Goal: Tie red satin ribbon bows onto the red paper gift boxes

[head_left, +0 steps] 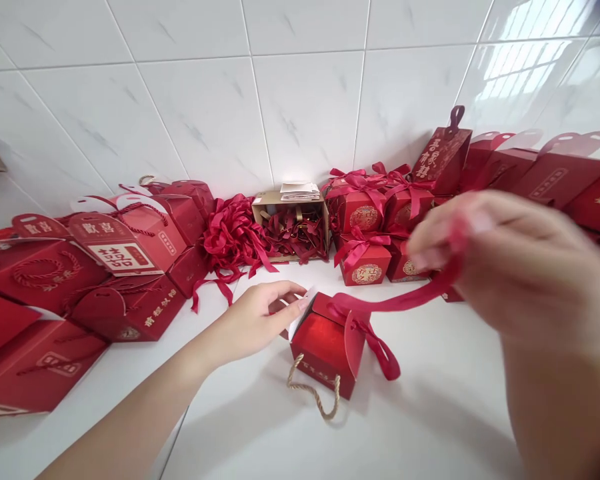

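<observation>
Viewed remotely, left to right, on the white tabletop (420, 420):
- Large red card gift boxes (150, 313), stacked at left, probably to save space.
- Heap of loose crimson satin ribbons (235, 230), far side, within my reach.
- My left hand (255, 317): thumb and fingers closed at a pale-lined flap, apparently steadying the box against the pull.
- Open brown cardboard carton (260, 199), containing dark red strips.
- Small red card box (325, 340), near centre, beige twisted-rope handle (313, 390) hanging at its near side.
- Long crimson satin ribbon (405, 301), threaded at its right flap.
- Small bow-tied red boxes (364, 270), grouped far right of centre.
- My right hand (490, 247): blurred, raised, gripping the ribbon, seemingly to draw it clear.
</observation>
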`<state>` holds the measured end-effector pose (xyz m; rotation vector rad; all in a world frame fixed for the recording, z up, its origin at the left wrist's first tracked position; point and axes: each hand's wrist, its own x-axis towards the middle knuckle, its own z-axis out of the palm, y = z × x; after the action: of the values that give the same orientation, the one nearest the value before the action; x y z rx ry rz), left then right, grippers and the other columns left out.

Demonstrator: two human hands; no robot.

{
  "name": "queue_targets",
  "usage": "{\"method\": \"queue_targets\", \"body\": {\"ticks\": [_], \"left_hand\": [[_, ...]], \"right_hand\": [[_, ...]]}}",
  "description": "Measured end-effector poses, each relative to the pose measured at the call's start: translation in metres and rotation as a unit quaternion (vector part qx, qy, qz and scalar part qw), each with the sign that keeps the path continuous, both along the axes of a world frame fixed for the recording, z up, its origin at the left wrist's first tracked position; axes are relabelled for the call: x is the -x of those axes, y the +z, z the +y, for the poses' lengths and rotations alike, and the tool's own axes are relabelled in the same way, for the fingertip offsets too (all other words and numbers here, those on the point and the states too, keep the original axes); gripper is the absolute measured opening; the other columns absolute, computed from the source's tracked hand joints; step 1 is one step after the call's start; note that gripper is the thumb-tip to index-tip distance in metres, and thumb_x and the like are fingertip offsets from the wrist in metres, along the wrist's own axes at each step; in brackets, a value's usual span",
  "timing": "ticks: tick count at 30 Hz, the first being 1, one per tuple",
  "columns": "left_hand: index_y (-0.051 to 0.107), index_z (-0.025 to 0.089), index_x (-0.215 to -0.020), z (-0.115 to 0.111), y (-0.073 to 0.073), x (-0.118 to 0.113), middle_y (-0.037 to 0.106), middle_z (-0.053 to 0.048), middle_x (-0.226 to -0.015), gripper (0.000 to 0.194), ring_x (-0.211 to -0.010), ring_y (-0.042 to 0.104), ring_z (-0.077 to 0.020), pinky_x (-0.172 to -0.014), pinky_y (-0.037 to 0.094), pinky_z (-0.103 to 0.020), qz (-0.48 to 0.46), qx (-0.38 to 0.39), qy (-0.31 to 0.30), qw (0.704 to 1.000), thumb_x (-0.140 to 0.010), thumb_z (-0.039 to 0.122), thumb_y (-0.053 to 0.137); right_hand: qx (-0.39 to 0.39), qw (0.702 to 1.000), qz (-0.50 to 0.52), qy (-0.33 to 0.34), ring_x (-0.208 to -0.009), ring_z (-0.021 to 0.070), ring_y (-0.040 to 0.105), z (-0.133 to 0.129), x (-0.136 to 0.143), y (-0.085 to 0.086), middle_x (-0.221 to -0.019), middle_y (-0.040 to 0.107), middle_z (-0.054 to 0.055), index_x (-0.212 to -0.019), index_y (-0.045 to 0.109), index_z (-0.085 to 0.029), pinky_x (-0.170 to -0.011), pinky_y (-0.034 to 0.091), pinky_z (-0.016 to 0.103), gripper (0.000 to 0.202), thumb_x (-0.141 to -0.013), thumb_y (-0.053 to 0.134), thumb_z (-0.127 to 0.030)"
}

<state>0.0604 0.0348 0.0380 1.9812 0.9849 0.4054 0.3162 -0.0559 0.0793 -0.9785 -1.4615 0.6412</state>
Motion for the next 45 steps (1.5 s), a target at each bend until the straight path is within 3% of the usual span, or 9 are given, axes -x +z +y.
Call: {"method": "queue_targets", "body": {"ticks": [3, 8, 23, 28, 31, 34, 38, 42, 45], "left_hand": [[0.058, 0.021, -0.107, -0.002, 0.003, -0.002, 0.061, -0.004, -0.103, 0.032, -0.09, 0.061, -0.0192, -0.069, 0.055, -0.028, -0.038, 0.081, -0.008, 0.996, -0.088, 0.045, 0.052], [0.05, 0.021, -0.114, -0.007, 0.006, -0.003, 0.056, 0.0, -0.084, 0.028, -0.081, 0.062, -0.0159, -0.075, 0.057, -0.033, -0.067, 0.197, -0.022, 0.978, -0.091, 0.038, 0.049], [0.047, 0.025, -0.112, -0.007, 0.005, -0.004, 0.052, 0.002, -0.087, 0.026, -0.083, 0.057, -0.0136, -0.078, 0.052, -0.03, -0.062, 0.187, -0.03, 0.98, -0.09, 0.038, 0.052], [0.048, 0.018, -0.08, -0.006, 0.004, -0.008, 0.052, 0.002, -0.078, 0.027, -0.077, 0.056, -0.0131, -0.077, 0.05, -0.03, -0.073, 0.204, -0.048, 0.975, -0.09, 0.043, 0.046], [0.048, 0.018, -0.072, -0.002, 0.004, -0.007, 0.053, 0.002, -0.073, 0.026, -0.075, 0.055, -0.0136, -0.074, 0.047, -0.027, -0.03, 0.157, -0.074, 0.984, -0.088, 0.038, 0.048], [0.053, 0.02, -0.072, 0.009, 0.0, 0.003, 0.058, 0.001, -0.073, 0.021, -0.072, 0.056, -0.0161, -0.067, 0.044, -0.027, 0.1, 0.015, -0.052, 0.994, -0.086, 0.034, 0.046], [0.046, 0.019, -0.051, 0.036, -0.008, 0.025, 0.055, -0.006, -0.059, 0.021, -0.067, 0.057, -0.027, -0.064, 0.04, -0.036, 0.298, -0.143, 0.064, 0.942, -0.067, 0.023, 0.059], [0.05, 0.018, -0.059, 0.047, -0.013, 0.034, 0.058, -0.012, -0.077, 0.013, -0.092, 0.054, -0.0364, -0.078, 0.038, -0.043, 0.287, -0.209, 0.117, 0.927, -0.065, 0.021, 0.062], [0.056, 0.021, -0.085, 0.034, -0.016, 0.025, 0.058, -0.007, -0.096, 0.017, -0.093, 0.054, -0.0247, -0.08, 0.041, -0.033, 0.149, -0.152, 0.041, 0.976, -0.083, 0.036, 0.05]], "right_hand": [[0.111, 0.976, -0.149, 0.118, -0.065, 0.012, 0.048, 0.018, 0.034, -0.011, -0.073, 0.052, 0.0, -0.073, 0.052, -0.019, -0.059, 0.04, 0.025, 0.025, -0.092, 0.048, -0.033], [0.168, 0.931, -0.306, 0.104, -0.071, 0.0138, 0.049, 0.039, 0.056, -0.037, -0.08, 0.054, 0.002, -0.067, 0.049, -0.017, -0.064, 0.039, 0.028, 0.025, -0.089, 0.043, -0.028], [0.217, 0.921, -0.299, 0.126, -0.068, 0.0142, 0.052, 0.043, 0.055, -0.047, -0.075, 0.057, 0.001, -0.068, 0.051, -0.018, -0.056, 0.038, 0.026, 0.019, -0.084, 0.045, -0.026], [0.187, 0.922, -0.31, 0.136, -0.069, 0.0133, 0.051, 0.044, 0.059, -0.049, -0.076, 0.057, 0.0, -0.069, 0.051, -0.018, -0.062, 0.04, 0.026, 0.018, -0.085, 0.044, -0.023], [0.183, 0.922, -0.312, 0.139, -0.072, 0.0138, 0.053, 0.044, 0.06, -0.048, -0.079, 0.059, 0.001, -0.071, 0.056, -0.018, -0.065, 0.041, 0.026, 0.018, -0.085, 0.045, -0.022], [0.168, 0.934, -0.293, 0.12, -0.078, 0.0147, 0.055, 0.043, 0.055, -0.041, -0.086, 0.061, 0.002, -0.082, 0.06, -0.018, -0.07, 0.043, 0.027, 0.016, -0.087, 0.049, -0.028], [0.158, 0.955, -0.249, 0.014, -0.075, 0.0151, 0.054, 0.033, 0.029, -0.024, -0.087, 0.061, 0.003, -0.092, 0.057, -0.019, -0.063, 0.042, 0.026, 0.032, -0.091, 0.045, -0.049], [0.226, 0.907, -0.35, -0.06, -0.062, 0.0153, 0.05, 0.005, -0.002, -0.022, -0.07, 0.058, 0.002, -0.076, 0.058, -0.02, -0.055, 0.037, 0.027, 0.043, -0.089, 0.043, -0.058], [0.271, 0.885, -0.378, -0.033, -0.074, 0.0189, 0.056, -0.015, -0.01, -0.036, -0.082, 0.064, 0.003, -0.079, 0.062, -0.022, -0.064, 0.042, 0.03, 0.04, -0.086, 0.049, -0.059]]}}
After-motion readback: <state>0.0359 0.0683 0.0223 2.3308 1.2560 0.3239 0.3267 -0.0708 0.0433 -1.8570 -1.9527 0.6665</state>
